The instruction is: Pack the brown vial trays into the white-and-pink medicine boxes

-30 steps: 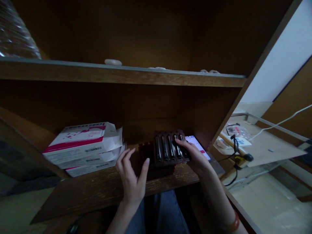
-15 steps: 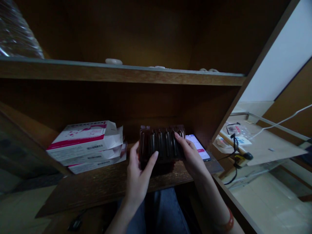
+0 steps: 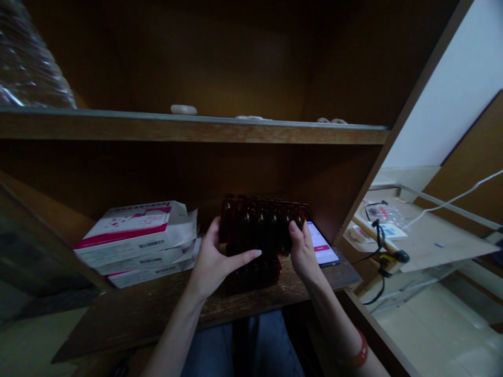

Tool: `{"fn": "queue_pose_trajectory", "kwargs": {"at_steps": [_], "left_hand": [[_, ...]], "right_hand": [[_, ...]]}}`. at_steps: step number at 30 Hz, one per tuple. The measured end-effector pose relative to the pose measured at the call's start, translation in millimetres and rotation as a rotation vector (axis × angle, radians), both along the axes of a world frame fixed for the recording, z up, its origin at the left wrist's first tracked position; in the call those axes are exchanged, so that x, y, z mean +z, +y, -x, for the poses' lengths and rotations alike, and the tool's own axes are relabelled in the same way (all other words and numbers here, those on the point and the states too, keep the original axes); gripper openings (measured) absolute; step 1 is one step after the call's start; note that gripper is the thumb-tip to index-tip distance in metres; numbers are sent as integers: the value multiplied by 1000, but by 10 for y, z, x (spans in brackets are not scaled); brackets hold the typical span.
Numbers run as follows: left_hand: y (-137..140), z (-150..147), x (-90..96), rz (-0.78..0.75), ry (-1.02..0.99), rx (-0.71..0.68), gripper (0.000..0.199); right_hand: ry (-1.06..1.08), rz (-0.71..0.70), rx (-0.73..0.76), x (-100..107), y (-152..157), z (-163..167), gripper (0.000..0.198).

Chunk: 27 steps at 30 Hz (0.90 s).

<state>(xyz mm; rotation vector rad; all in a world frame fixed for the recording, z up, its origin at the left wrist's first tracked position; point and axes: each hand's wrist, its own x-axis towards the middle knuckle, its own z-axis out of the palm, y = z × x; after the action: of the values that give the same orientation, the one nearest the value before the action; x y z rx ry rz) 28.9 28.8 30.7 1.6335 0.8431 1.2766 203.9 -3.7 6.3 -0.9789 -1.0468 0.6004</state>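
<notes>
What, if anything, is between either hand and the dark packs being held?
Nothing visible. The left hand is on the left side of the dark packs, the right hand on the right. The boxes sit further left and the phone to the right, neither in between.

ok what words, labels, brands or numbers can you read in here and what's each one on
None reads clearly.
Top box: dark print, too blurred; barcode, any digits too small.
Lower boxes: barcodes, any digits too small.
Phone screen: text too small.
Plastic bag: red marking, too blurred.
</notes>
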Motion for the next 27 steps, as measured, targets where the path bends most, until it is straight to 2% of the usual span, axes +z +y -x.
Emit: {"fn": "queue_pose_trajectory", "kwargs": {"at_steps": [3,7,9,14,17,19,23,27], "left_hand": [[3,26,-62,26,24,-8,73],[60,22,-202,169,5,201,64],[88,13,-256,178,-12,245,61],[77,49,-267,90,-78,79,54],[30,58,-199,38,2,-22,65],[-1,33,-155,18,62,-11,71],[-26,-23,-149,22,70,14,65],[-8,-3,-205,24,57,21,66]], "right_hand": [[-2,-2,16,-57,40,-27,44],[-24,19,44,-55,47,16,47],[-43,28,67,-36,30,68,48],[-72,22,-19,-26,-14,151,47],[-90,10,-77,-40,-17,145,46],[-119,-22,-80,-42,-9,136,44],[-203,-103,-63,-24,6,124,45],[-318,-105,45,-28,5,112,56]]}}
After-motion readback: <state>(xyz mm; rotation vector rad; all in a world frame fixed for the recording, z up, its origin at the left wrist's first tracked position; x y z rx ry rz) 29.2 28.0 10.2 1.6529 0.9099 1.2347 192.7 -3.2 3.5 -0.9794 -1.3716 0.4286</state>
